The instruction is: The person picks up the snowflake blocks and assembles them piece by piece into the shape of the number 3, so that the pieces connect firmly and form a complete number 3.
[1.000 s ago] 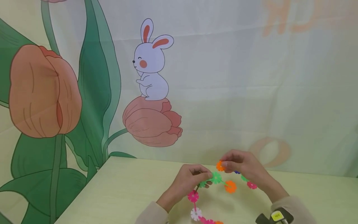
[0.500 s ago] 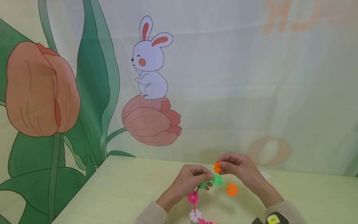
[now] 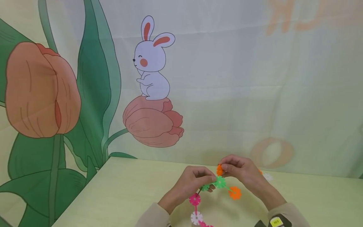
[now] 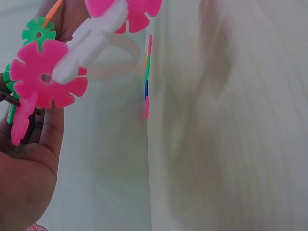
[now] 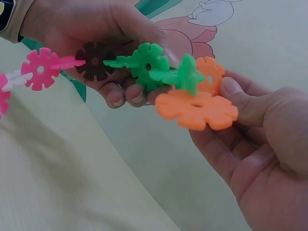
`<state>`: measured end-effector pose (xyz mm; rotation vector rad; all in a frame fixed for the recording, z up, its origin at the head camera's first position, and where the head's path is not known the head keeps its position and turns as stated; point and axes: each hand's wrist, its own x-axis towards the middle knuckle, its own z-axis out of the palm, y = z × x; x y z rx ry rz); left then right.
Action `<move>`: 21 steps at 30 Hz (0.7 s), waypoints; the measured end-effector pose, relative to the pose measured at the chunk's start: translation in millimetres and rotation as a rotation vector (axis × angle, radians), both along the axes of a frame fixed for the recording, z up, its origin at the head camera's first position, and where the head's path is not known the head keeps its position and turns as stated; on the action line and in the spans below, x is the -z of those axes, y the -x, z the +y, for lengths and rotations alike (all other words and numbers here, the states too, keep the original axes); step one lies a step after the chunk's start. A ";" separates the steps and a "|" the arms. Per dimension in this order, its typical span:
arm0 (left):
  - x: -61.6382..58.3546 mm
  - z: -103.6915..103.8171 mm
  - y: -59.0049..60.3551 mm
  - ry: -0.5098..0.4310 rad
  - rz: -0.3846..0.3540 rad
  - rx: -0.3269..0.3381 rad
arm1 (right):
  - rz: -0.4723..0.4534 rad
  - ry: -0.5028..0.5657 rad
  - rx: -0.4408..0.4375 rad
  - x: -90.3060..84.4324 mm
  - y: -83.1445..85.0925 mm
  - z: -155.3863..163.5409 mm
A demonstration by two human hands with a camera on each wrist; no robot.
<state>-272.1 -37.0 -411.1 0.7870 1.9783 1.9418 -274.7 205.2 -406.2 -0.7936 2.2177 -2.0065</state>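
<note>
My left hand grips a chain of slotted, flower-shaped plastic discs at a green disc. Down from that grip run a dark brown disc, a pink disc and a white disc. Past my left fingertips the chain continues with another green disc and ends in an orange disc. Between thumb and fingers, my right hand pinches a separate orange disc, tilted just above that green one. In the right wrist view, this pinched disc is partly covered by the chain's end.
A white disc lies on the pale table beyond my right forearm, beside a bit of orange. The left wrist view shows several coloured discs edge-on along the table's border. A printed cloth hangs behind the table.
My right hand has moved left and slightly down with the orange disc, closer to the chain's green disc. The blue, green and pink discs seen earlier by my right wrist are now hidden.
</note>
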 end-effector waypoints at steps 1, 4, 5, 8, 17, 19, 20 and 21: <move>0.1 -0.1 0.2 0.000 -0.001 0.003 | 0.004 -0.001 -0.002 0.2 0.1 0.4; 0.6 -0.3 0.5 0.000 -0.001 0.010 | 0.014 -0.003 -0.017 1.3 0.6 1.4; 0.7 -0.4 0.6 0.001 -0.001 0.013 | 0.016 -0.004 -0.023 1.6 0.7 1.6; 0.7 -0.6 0.4 0.003 0.000 0.020 | 0.026 0.005 -0.049 2.6 1.2 1.7; 0.7 -0.7 0.6 0.019 0.024 0.026 | 0.025 -0.029 -0.036 -0.6 -1.3 0.1; 0.8 -0.8 0.8 0.033 0.039 0.007 | 0.009 -0.055 -0.005 -3.2 -3.2 -1.2; 0.9 -0.7 0.9 0.041 0.047 -0.006 | 0.002 -0.066 0.009 -4.7 -4.2 -2.0; 1.0 -0.7 0.9 0.049 0.057 -0.019 | -0.006 -0.074 0.024 -6.2 -5.3 -3.1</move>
